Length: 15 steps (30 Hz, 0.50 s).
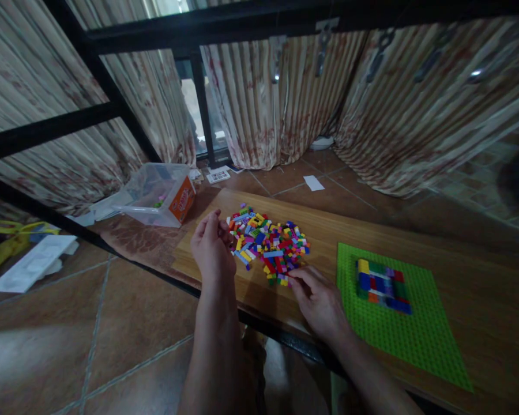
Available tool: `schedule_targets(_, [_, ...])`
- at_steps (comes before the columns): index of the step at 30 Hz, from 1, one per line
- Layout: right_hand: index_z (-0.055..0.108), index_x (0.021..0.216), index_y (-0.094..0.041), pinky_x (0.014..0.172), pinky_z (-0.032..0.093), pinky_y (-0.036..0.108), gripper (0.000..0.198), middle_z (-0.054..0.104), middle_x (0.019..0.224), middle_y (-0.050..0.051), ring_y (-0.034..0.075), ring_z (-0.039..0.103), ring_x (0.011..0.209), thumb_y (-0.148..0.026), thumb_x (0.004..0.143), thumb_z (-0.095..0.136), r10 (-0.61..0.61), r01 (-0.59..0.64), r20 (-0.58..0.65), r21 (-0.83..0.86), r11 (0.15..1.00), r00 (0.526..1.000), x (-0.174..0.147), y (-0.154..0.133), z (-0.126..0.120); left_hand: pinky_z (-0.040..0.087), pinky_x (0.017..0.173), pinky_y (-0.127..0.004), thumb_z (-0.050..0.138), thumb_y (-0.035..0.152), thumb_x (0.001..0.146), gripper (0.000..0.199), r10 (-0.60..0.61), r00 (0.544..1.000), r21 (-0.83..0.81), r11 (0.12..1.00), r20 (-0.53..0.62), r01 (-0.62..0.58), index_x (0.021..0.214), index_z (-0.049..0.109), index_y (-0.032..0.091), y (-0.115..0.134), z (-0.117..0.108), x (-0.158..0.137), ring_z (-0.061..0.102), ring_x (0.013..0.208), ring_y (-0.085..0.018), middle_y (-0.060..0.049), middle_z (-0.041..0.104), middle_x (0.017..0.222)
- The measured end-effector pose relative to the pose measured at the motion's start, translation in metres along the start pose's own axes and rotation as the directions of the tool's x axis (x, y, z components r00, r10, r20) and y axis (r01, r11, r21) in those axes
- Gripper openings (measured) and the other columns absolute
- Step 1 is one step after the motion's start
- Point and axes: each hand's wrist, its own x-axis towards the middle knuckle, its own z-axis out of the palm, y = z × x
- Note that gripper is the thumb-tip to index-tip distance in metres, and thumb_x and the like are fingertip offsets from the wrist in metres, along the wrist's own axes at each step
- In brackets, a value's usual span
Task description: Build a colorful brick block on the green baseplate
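A pile of small colourful toy bricks (272, 253) lies spread on a wooden board. My left hand (211, 239) is raised at the pile's left edge, fingers curled in; whatever they may hold is hidden. At the near right edge of the pile, my right hand (318, 297) has its thumb and forefinger drawn together beside several bricks. Whether a brick is between those fingertips is too small to tell. To the right, a green studded baseplate (436, 340) carries a low build of bricks (383, 285) in blue, red, green, yellow and orange.
The wooden board (320, 216) spans a dark-framed table. Beyond its left end stands a clear plastic bin (155, 193) with an orange label and a few bricks inside. White papers (313, 183) lie on the tiled floor behind. Striped curtains (263, 109) and dark metal bars are at the back.
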Motion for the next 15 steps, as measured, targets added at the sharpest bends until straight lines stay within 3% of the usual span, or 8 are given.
schedule_targets(8, [0.066,0.095,-0.023,0.081,0.049,0.032,0.019,0.069,0.095,0.004,0.019,0.064,0.088,-0.032,0.093,0.050,0.031,-0.031,-0.075,0.006,1.000,0.997,0.014,-0.006,0.005,0.027,0.044,-0.018,0.067,0.033,0.075,0.022,-0.084,0.987,-0.182,0.982,-0.139,0.058,0.072,0.054,0.016,0.016,-0.015,0.012,0.035,0.042,-0.003,0.008,0.045,0.052])
schedule_targets(11, [0.066,0.098,-0.023,0.080,0.049,0.034,0.022,0.068,0.099,0.006,0.021,0.063,0.090,-0.035,0.093,0.049,0.034,-0.033,-0.094,0.017,0.999,0.995,0.039,-0.014,0.007,0.029,0.045,-0.018,0.066,0.033,0.076,0.021,-0.106,0.980,-0.206,0.976,-0.170,0.070,0.073,0.054,0.016,0.019,-0.018,0.015,0.035,0.042,-0.003,0.008,0.045,0.053])
schedule_targets(15, [0.065,0.111,-0.021,0.088,0.047,0.040,0.026,0.065,0.105,0.009,0.025,0.059,0.100,-0.028,0.091,0.049,-0.097,0.095,-0.010,-0.130,0.987,0.995,0.082,-0.025,0.019,0.029,0.045,-0.018,0.062,0.029,0.079,0.016,-0.123,0.980,-0.223,0.971,-0.158,0.086,0.075,0.056,0.016,0.021,-0.023,0.018,0.035,0.042,-0.003,0.008,0.046,0.054])
